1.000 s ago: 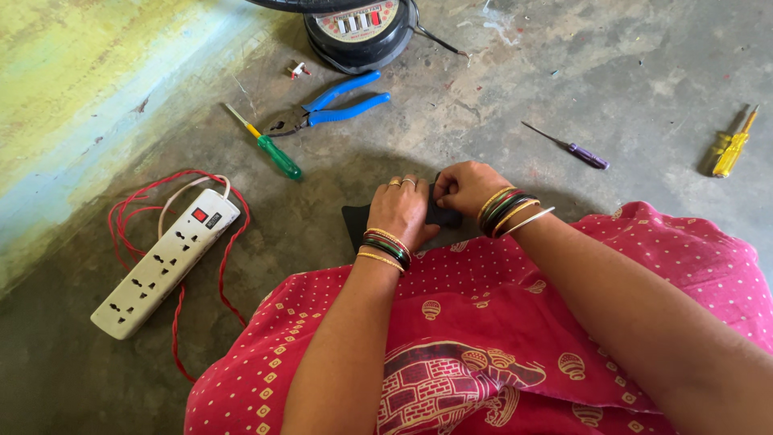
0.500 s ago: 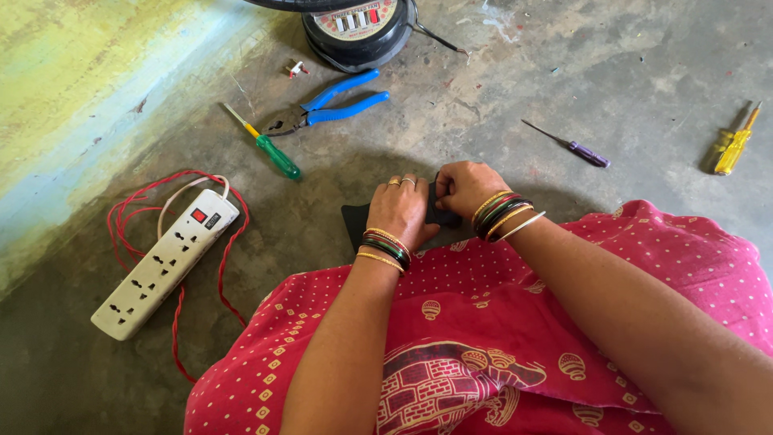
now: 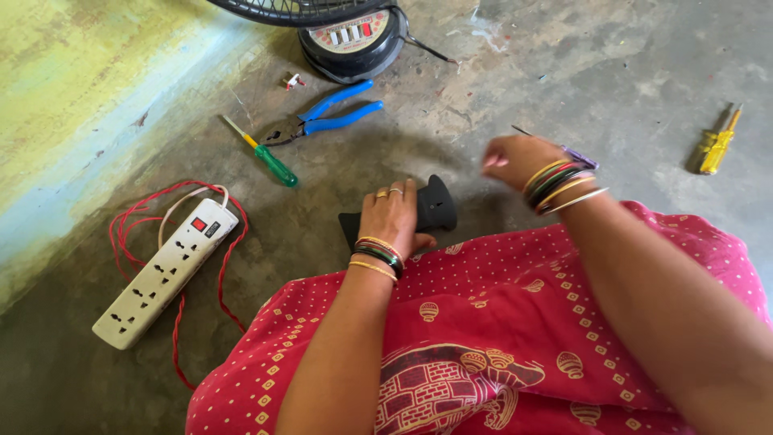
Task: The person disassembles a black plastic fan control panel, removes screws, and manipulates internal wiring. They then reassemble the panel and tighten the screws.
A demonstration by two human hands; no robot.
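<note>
My left hand presses down on a black plastic part that lies on the concrete floor just beyond my knees. My right hand hovers over the floor to the right of that part, blurred, fingers loosely curled, right beside a small purple-handled screwdriver. Whether it holds anything I cannot tell. Both wrists carry several bangles, and rings show on the left hand.
Blue-handled pliers and a green-handled screwdriver lie at upper left. A white power strip with red cord sits at left, a yellow screwdriver at far right, a fan base at the top. Red patterned cloth covers my lap.
My right hand has left the black part and swung right toward the purple screwdriver. My left hand stays on the part, which now shows more.
</note>
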